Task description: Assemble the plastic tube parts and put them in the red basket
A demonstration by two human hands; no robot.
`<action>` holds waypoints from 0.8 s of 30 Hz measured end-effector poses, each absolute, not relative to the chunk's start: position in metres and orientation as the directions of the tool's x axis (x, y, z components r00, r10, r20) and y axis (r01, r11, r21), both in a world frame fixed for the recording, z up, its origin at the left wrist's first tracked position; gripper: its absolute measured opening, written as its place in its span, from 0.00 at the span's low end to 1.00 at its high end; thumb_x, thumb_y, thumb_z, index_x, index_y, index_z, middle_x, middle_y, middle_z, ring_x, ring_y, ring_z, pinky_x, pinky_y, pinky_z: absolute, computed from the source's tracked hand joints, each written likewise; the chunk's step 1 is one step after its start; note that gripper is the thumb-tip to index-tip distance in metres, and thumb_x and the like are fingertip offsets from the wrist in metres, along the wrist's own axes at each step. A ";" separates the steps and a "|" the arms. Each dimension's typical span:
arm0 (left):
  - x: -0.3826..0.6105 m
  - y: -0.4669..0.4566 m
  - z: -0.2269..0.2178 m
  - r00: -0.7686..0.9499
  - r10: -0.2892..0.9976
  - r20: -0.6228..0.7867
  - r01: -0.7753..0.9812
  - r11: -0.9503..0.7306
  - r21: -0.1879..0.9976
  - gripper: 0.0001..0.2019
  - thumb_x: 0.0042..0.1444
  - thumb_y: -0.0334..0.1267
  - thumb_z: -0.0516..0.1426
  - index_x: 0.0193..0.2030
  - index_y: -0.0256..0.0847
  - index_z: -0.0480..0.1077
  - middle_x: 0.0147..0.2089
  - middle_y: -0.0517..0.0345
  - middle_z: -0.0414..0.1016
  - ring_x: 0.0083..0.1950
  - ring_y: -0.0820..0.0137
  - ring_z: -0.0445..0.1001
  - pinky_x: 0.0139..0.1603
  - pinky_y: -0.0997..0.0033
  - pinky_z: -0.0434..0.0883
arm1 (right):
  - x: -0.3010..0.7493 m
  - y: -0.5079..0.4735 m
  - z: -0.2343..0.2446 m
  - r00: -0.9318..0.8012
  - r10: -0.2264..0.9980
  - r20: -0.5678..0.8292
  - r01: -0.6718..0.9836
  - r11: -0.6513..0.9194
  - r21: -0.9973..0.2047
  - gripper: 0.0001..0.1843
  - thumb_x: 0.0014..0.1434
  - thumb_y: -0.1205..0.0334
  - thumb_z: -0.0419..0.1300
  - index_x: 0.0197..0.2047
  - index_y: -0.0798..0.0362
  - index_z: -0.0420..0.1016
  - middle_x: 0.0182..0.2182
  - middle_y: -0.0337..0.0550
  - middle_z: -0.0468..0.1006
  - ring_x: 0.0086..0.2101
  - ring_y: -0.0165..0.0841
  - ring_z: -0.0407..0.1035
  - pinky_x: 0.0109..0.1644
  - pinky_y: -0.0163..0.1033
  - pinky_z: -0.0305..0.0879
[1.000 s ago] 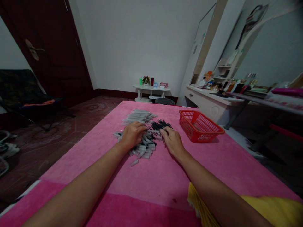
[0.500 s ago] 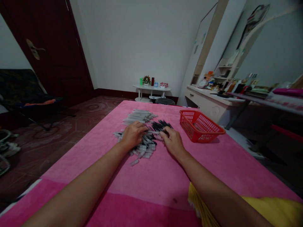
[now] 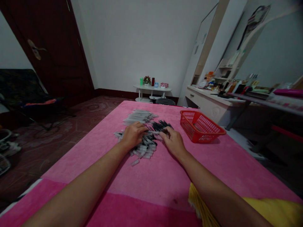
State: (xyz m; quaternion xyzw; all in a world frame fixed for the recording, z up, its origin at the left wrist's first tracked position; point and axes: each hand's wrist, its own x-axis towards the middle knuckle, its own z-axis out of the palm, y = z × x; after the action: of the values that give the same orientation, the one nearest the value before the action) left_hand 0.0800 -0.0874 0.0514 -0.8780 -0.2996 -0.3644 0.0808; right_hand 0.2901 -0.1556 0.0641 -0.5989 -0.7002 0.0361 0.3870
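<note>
Over the pink-covered table point(image 3: 151, 179), a slim whitish pen barrel point(image 3: 153, 132) lies level between my two hands. My left hand point(image 3: 133, 135) is closed on its left end, and my right hand point(image 3: 174, 140) pinches its right end. Beneath and beside my left hand is a heap of translucent pen caps point(image 3: 148, 150) mixed with dark pieces. Several pale pen tubes point(image 3: 137, 116) lie stacked beyond that hand. A bundle of thin black refills point(image 3: 161, 125) sits just past my right fingertips. My fingers hide both ends of the barrel.
A red plastic basket point(image 3: 201, 127) stands to the right on the table, with something small inside. One loose cap point(image 3: 135, 162) lies nearer to me. Yellow fabric point(image 3: 272, 209) is at the lower right. A white side table point(image 3: 152, 88) and a cluttered dresser point(image 3: 213, 94) stand beyond.
Both hands stay almost where they were, with the barrel still between them. The whole view has shifted very slightly; the piles and basket look the same.
</note>
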 end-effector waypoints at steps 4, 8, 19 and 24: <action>0.080 -0.087 0.051 0.561 0.469 0.682 0.587 -0.806 0.072 0.09 0.56 0.30 0.55 0.41 0.42 0.75 0.36 0.54 0.75 0.41 0.65 0.69 0.39 0.68 0.67 | 0.291 -0.155 0.064 -0.015 0.874 0.486 0.814 0.293 -0.502 0.19 0.63 0.53 0.49 0.26 0.52 0.71 0.22 0.39 0.73 0.25 0.31 0.66 0.31 0.33 0.55; 0.079 -0.088 0.052 0.568 0.467 0.678 0.583 -0.810 0.069 0.10 0.55 0.30 0.55 0.42 0.41 0.75 0.36 0.53 0.75 0.41 0.65 0.69 0.38 0.68 0.67 | 0.291 -0.155 0.064 0.000 0.868 0.497 0.815 0.288 -0.503 0.18 0.62 0.51 0.51 0.28 0.52 0.72 0.23 0.40 0.74 0.26 0.31 0.68 0.30 0.33 0.56; 0.081 -0.091 0.054 0.574 0.459 0.678 0.578 -0.814 0.061 0.09 0.56 0.31 0.55 0.41 0.41 0.75 0.35 0.53 0.76 0.40 0.64 0.69 0.38 0.68 0.67 | 0.288 -0.146 0.052 0.032 0.982 0.187 0.311 0.168 -0.936 0.25 0.58 0.40 0.50 0.24 0.53 0.66 0.15 0.37 0.69 0.12 0.28 0.61 0.14 0.31 0.54; 0.080 -0.087 0.052 0.431 0.536 0.726 0.589 -0.776 0.224 0.08 0.53 0.31 0.58 0.39 0.42 0.76 0.36 0.52 0.77 0.40 0.64 0.72 0.40 0.66 0.68 | 0.289 -0.143 0.049 0.063 0.941 0.332 0.422 0.276 -0.863 0.16 0.56 0.48 0.57 0.30 0.54 0.68 0.19 0.35 0.71 0.17 0.27 0.64 0.19 0.30 0.57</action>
State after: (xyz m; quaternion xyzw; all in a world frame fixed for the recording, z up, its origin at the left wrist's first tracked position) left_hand 0.0802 -0.0867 0.0523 -0.8452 -0.3330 -0.4168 0.0318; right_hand 0.2887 -0.1434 0.0491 -0.5400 -0.6310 0.2649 0.4899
